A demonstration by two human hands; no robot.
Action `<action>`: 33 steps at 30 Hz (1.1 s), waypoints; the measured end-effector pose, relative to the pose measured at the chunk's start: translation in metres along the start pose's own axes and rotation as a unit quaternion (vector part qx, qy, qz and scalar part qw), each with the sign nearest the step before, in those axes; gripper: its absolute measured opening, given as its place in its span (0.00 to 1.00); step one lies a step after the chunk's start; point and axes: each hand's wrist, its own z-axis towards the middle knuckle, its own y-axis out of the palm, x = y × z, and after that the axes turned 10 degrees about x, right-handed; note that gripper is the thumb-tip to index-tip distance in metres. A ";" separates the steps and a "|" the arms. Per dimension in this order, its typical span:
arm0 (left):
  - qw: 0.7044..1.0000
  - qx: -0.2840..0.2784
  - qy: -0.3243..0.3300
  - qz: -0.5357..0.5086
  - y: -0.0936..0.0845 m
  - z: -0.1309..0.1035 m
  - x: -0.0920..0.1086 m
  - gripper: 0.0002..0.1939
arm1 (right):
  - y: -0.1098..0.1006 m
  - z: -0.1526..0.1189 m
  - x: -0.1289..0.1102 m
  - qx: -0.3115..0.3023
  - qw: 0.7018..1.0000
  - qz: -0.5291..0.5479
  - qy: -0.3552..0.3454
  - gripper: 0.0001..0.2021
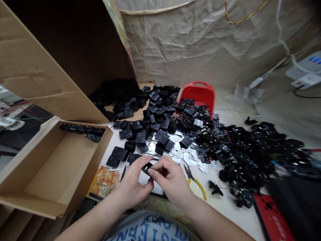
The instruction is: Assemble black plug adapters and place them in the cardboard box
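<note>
From where I stand, a pale counter (225,209) runs across the frame, with a big cardboard box (30,57) gaping at upper left and an open carton (87,167) below it at lower left. Glossy black parts (260,147) spread over the right side, and boxy black covers (162,135) crowd the middle. A red tray (210,97) leans behind them, just right of centre. The left hand (134,180) and right hand (173,177) meet low in the centre, both grasping one black piece (146,168) between their fingertips. Yellow-handled pliers (200,186) lie to the right of them, near loose white squares (188,158). The piece looks small and dark, mostly hidden by fingers. I count one box, one carton, one red tray, two hands, one pair of pliers and one held piece; the parts, covers and squares are too jumbled to number.
</note>
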 end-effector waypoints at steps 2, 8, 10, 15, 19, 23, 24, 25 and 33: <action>1.000 0.013 0.001 -0.010 0.001 -0.001 0.000 0.30 | 0.002 0.001 0.003 -0.006 0.991 0.095 0.092 0.08; 0.999 0.023 0.015 -0.021 0.007 0.001 0.003 0.25 | 0.004 -0.001 0.016 -0.061 0.947 0.235 0.212 0.17; 1.000 0.019 0.021 -0.012 0.008 0.002 0.007 0.24 | 0.002 -0.003 0.017 -0.065 0.942 0.238 0.228 0.17; 0.998 0.018 0.059 0.018 0.013 0.003 0.012 0.22 | -0.003 -0.004 0.015 -0.063 0.953 0.197 0.221 0.15; 0.999 -0.004 0.029 0.017 0.017 0.002 0.012 0.24 | -0.007 0.003 0.015 -0.088 0.947 0.199 0.236 0.16; 0.998 -0.003 -0.056 -0.017 0.019 0.000 0.012 0.25 | -0.008 0.006 0.019 -0.105 0.929 0.228 0.273 0.17; 0.997 -0.004 -0.072 -0.022 0.019 0.000 0.012 0.26 | -0.007 0.005 0.020 -0.098 0.929 0.229 0.275 0.17; 0.996 -0.005 -0.084 -0.025 0.019 -0.001 0.012 0.26 | -0.007 0.004 0.021 -0.089 0.932 0.223 0.273 0.16; 0.998 0.000 -0.062 -0.002 0.018 -0.001 0.007 0.28 | -0.007 -0.001 0.014 -0.015 0.996 -0.035 0.078 0.05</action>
